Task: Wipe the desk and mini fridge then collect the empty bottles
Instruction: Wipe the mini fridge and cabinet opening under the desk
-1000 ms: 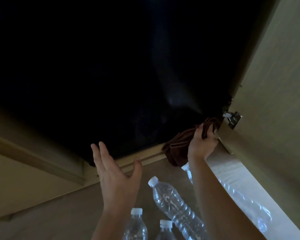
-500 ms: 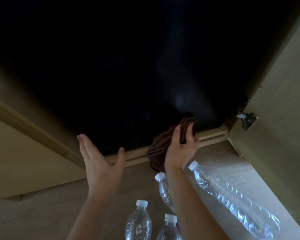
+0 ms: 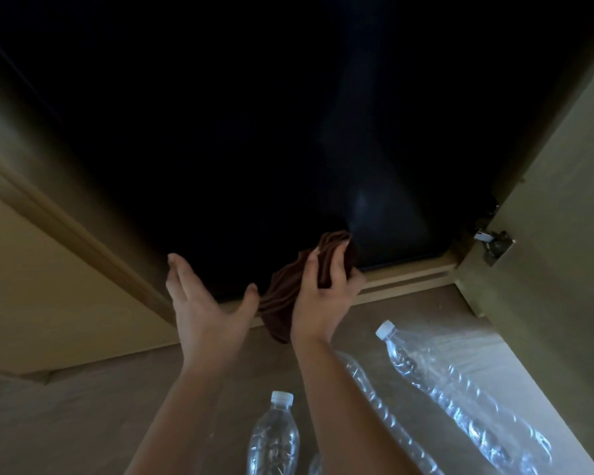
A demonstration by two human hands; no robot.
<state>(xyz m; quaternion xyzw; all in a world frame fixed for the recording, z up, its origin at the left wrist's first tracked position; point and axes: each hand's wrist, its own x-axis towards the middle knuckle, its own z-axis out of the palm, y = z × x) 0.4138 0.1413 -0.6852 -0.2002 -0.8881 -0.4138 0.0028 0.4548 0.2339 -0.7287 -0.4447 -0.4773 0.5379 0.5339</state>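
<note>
My right hand (image 3: 323,296) grips a brown cloth (image 3: 285,296) and presses it against the lower edge of the black mini fridge front (image 3: 254,132). Just left of the cloth, my left hand (image 3: 203,303) is raised with straight fingers and holds nothing. Several clear plastic bottles with white caps lie on the floor below: one long bottle (image 3: 460,389) at the right, one (image 3: 275,437) at the bottom centre, one (image 3: 384,413) partly hidden behind my right forearm.
A beige cabinet frame (image 3: 83,241) surrounds the fridge. An open cabinet door (image 3: 556,234) with a metal hinge (image 3: 494,241) stands at the right. A wooden sill (image 3: 408,275) runs under the fridge. The tan floor (image 3: 83,406) spreads to the left.
My right hand has slid the cloth leftward along the bottom of the fridge, away from the hinge. My left hand stays raised and open as the view shifts.
</note>
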